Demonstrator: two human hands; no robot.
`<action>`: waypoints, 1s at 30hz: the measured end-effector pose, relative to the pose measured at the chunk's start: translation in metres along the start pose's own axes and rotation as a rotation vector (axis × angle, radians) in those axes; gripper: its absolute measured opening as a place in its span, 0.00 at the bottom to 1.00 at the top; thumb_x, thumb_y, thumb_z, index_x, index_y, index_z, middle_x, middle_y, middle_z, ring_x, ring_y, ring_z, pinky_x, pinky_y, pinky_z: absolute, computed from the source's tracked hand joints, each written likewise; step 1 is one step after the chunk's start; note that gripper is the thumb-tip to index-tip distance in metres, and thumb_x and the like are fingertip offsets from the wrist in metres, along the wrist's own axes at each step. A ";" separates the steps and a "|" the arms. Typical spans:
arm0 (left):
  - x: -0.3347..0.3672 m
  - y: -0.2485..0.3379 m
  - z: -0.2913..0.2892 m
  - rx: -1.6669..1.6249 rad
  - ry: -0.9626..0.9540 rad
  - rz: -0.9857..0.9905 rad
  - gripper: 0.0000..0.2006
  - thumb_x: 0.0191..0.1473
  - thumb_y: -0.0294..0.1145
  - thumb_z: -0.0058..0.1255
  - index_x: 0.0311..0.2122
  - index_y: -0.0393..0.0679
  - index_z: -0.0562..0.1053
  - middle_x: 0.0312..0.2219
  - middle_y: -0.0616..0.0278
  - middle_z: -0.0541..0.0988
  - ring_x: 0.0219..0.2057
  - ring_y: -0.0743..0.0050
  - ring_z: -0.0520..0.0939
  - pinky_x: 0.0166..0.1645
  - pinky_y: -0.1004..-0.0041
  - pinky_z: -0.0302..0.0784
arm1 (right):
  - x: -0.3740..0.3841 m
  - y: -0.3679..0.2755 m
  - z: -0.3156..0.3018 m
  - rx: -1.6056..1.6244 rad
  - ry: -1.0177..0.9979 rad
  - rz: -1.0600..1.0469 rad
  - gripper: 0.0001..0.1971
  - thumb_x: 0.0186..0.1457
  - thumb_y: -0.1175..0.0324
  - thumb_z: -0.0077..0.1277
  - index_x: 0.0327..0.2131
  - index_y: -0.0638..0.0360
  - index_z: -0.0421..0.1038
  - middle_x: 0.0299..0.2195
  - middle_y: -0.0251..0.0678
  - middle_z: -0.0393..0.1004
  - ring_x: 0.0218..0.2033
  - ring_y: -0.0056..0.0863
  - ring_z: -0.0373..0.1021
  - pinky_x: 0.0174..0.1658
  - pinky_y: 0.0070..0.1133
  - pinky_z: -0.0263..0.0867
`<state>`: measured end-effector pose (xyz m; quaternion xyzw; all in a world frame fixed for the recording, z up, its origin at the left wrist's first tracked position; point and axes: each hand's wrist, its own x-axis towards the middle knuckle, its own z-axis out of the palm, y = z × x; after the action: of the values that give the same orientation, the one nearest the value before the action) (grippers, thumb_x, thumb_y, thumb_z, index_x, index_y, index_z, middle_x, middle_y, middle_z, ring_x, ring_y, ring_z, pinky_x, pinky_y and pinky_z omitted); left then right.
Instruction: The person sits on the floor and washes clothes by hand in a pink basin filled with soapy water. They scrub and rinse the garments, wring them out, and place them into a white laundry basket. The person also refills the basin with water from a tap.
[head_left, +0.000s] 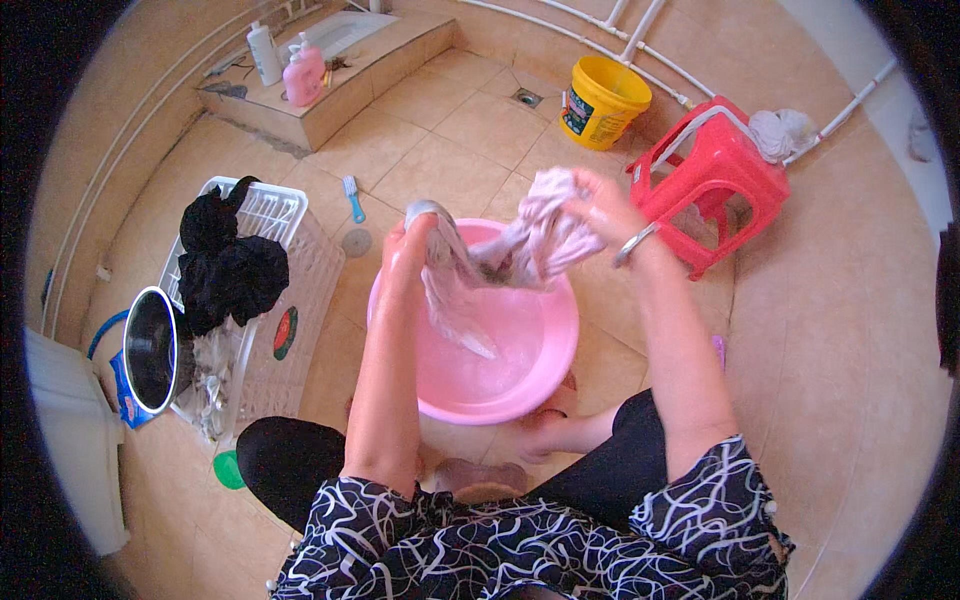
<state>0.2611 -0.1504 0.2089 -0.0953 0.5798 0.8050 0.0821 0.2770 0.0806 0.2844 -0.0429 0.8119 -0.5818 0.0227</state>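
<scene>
A wet, pale pinkish-white cloth (462,278) with greyish patches is stretched between my hands, over a round pink basin (548,372). My left hand (408,245) is closed round one bunched end, above the basin's left side. Gripping the other, crumpled end, my right hand (602,208) is a little higher and beyond the basin's right rim. A loose part of the cloth hangs down into the basin, where cloudy whitish water (490,375) shows. Whether the cloth is a garment or a towel I cannot tell.
Left stands a white plastic crate (300,345) with black clothing (235,275) on top, beside a dark bowl (150,350). A blue brush (354,200) lies on the tiles. Beyond are pink bottles (303,75) on a ledge, a yellow bucket (603,105) and a red stool (708,180).
</scene>
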 end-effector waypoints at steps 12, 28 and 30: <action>0.014 -0.102 -0.072 1.657 0.032 0.070 0.15 0.33 0.36 0.47 0.29 0.39 0.68 0.30 0.53 0.71 0.37 0.56 0.68 0.41 0.65 0.62 | -0.030 0.259 0.081 -0.641 -0.233 0.619 0.21 0.34 0.64 0.49 0.37 0.58 0.63 0.36 0.45 0.66 0.40 0.37 0.62 0.43 0.25 0.56; -0.011 -0.265 -0.073 0.133 -0.156 -0.865 0.19 0.45 0.42 0.40 0.39 0.39 0.63 0.27 0.58 0.71 0.27 0.65 0.72 0.30 0.67 0.68 | -0.040 0.309 0.179 -0.272 0.223 0.719 0.28 0.35 0.61 0.51 0.43 0.59 0.56 0.41 0.45 0.60 0.41 0.34 0.59 0.45 0.27 0.54; -0.007 -0.241 -0.048 -0.271 -0.018 -0.972 0.19 0.48 0.45 0.31 0.39 0.41 0.63 0.32 0.59 0.69 0.31 0.64 0.70 0.35 0.64 0.66 | -0.044 0.276 0.192 0.032 0.190 0.550 0.30 0.33 0.66 0.54 0.43 0.58 0.53 0.39 0.42 0.61 0.40 0.31 0.59 0.43 0.24 0.55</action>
<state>0.3293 -0.1206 -0.0253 -0.3570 0.3580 0.7425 0.4395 0.3254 -0.0080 -0.0397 0.2338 0.7824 -0.5678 0.1042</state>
